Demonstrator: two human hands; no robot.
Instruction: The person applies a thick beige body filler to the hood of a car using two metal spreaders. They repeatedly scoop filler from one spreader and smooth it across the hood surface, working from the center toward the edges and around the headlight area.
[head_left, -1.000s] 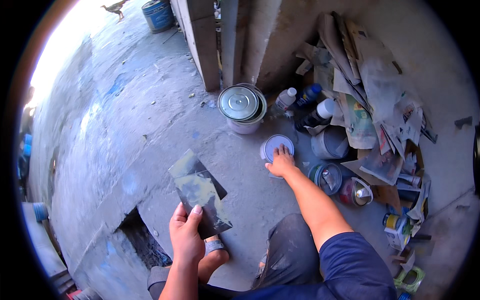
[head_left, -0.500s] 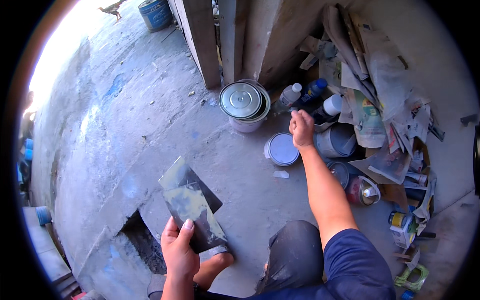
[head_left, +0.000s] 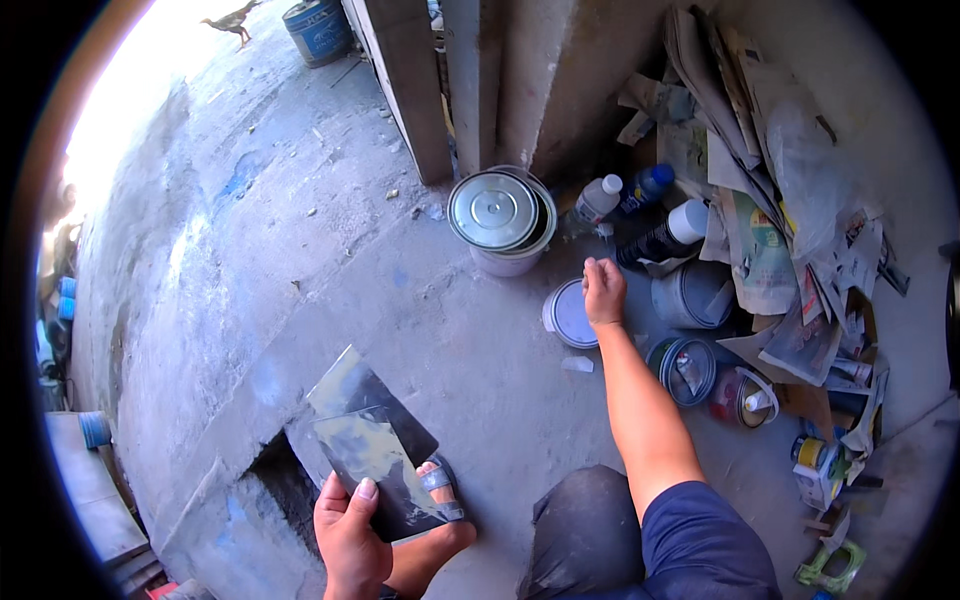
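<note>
Two thin, dark rectangular plates, overlapping, are in the grip of my left hand [head_left: 350, 535], its thumb on top. Pale yellowish paste is smeared across the upper plate [head_left: 365, 445] and the far end of the lower plate [head_left: 338, 380]. My right hand [head_left: 604, 292] is closed and reaches out over the right edge of a small tin with a pale round top [head_left: 571, 318]. Whether its curled fingers hold anything is hidden. Just beyond it lie a dark bottle with a white cap [head_left: 655, 240] and a clear bottle with a white cap [head_left: 598, 200].
A large pail [head_left: 500, 262] with a loose metal lid stands by the posts [head_left: 405, 90]. Several cans, such as an open tin [head_left: 682, 370], and piled papers [head_left: 755, 255] line the wall at right. A rectangular hole [head_left: 285, 480] breaks the concrete floor near my left hand.
My right hand has drawn back from beside the bottles toward me, still closed. My left hand has tipped the plates a little and shifted them slightly lower. The whole view has shifted slightly.
</note>
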